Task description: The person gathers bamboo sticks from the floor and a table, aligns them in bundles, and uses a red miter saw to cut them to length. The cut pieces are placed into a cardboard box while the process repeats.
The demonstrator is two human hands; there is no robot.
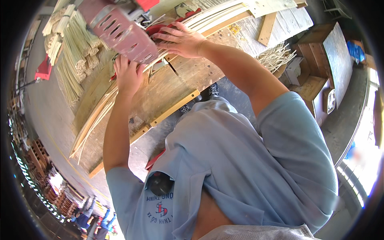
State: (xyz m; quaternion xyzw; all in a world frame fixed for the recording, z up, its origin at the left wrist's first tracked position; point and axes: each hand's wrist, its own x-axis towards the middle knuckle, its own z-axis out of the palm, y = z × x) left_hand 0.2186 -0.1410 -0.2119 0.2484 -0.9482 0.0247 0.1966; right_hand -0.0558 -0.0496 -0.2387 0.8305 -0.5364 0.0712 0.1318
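Observation:
A maroon slotted machine hood [124, 34] stands over the workbench, partly hiding the long thin wooden strips [94, 116] that run beneath it. At the hood's near left edge, my left hand [129, 76] is closed round the strips, its fingers bent over them and partly hidden. Over on the hood's right side, my right hand [182, 42] lies with its fingers stretched out, palm down, across the strips and next to a red machine part [160, 29]. More strips [220, 18] extend to the upper right.
Tied bundles of wooden sticks [78, 56] lie at the upper left. Loose offcuts [276, 56] are heaped on the right, beside a wooden cabinet [320, 60]. A yellow wooden rail [176, 108] borders the workbench [192, 72] in front of me. People are far off at the lower left.

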